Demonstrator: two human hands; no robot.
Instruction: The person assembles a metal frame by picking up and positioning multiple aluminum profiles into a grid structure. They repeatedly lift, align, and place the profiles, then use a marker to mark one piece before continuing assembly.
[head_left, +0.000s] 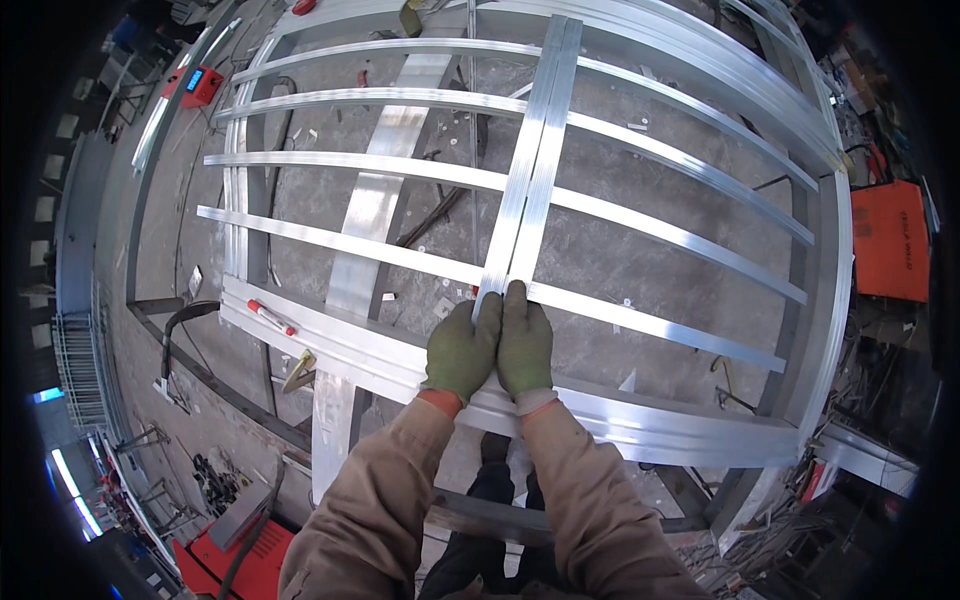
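Observation:
Two long silver aluminium bars [533, 150] lie side by side, running away from me across several aluminium slats [330, 233]. Their near ends meet my gloved hands just above the front rail [640, 425] of a big metal frame. My left hand [463, 350], in a green glove, is closed round the left bar's end. Pressed against it, my right hand [524, 348] grips the end of the right bar, its fingertips pointing away from me. The gloves hide the bar ends and most of the undersides of my fingers.
A red-and-white marker [271, 317] rests on the front rail, left of my hands. Beside it is a brass-coloured clamp [298, 371]. Orange machines stand at right [890, 240] and lower left [235, 555]. Cables and scraps lie on the concrete floor [640, 260].

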